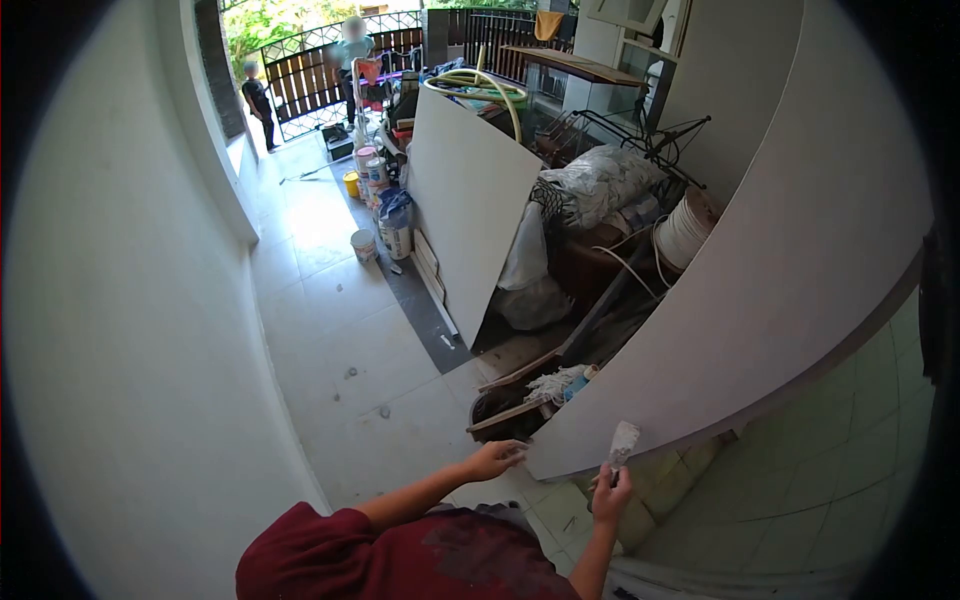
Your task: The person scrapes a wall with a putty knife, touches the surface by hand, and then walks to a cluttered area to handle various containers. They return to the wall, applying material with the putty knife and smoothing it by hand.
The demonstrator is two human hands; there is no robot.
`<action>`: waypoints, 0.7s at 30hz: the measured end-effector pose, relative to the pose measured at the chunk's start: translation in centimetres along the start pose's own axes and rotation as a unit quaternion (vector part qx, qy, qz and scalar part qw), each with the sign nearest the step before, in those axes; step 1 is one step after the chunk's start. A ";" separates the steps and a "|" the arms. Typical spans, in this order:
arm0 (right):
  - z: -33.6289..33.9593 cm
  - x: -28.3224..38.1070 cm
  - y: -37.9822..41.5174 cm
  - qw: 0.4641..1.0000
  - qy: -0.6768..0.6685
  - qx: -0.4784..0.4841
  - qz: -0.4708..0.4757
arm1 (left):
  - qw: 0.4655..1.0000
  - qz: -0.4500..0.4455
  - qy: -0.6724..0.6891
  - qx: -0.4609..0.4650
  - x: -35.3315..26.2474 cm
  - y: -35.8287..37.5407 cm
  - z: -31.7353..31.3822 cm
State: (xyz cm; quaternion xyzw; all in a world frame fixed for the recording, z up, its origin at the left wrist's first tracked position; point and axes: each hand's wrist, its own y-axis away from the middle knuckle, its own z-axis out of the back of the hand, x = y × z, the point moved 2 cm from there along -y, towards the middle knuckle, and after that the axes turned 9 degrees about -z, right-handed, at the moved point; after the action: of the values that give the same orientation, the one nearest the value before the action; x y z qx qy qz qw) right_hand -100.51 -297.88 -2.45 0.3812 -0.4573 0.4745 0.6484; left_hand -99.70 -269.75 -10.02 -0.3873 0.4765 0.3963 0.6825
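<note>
My right hand (611, 494) is closed round the handle of a putty knife (624, 441), its blade up and coated with whitish filler. The blade overlaps the lower part of the pale wall (700, 350) in this view. My left hand (495, 460) reaches out with its fingers extended and holds nothing. Its fingertips are right by the near end of that wall, just below a dark bin (490, 408) with a white string mop head (556, 384) at its edge.
A large white board (468, 190) leans against piled belongings. Paint buckets (365, 245) stand along a dark floor strip. A cable spool (688, 228) and plastic-wrapped items (605, 185) lie behind the wall. Two people (352, 65) stand near the gate (300, 88).
</note>
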 end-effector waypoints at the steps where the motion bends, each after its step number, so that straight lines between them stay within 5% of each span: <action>1: -0.7 0.1 0.5 1.000 0.002 -0.001 0.001 | 0.999 0.030 0.032 -0.025 0.5 1.1 -0.1; 7: -6.4 3.1 4.7 0.987 0.089 0.130 0.030 | 0.974 0.136 0.165 -0.079 -0.3 4.4 -1.4; 10: -8.6 0.8 6.8 0.969 0.140 0.149 0.138 | 0.956 0.155 0.215 -0.126 -0.3 4.3 -2.3; 12: -9.0 0.4 8.1 0.926 0.073 0.369 -0.039 | 0.945 0.164 0.233 -0.160 -0.7 4.1 -3.3; 15: -6.7 1.6 8.0 0.892 0.026 0.426 -0.148 | 0.932 0.190 0.227 -0.208 -1.5 2.6 -4.3; 21: 0.6 2.2 3.6 0.893 0.108 0.427 -0.092 | 0.888 0.136 0.327 -0.295 -4.6 -1.1 -10.3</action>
State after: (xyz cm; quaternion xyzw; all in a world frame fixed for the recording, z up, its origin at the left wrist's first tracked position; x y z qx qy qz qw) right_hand -103.79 -296.93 0.03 0.6084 -0.1004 0.6004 0.5092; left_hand -103.29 -280.30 -8.02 -0.6097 0.5818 0.4582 0.2824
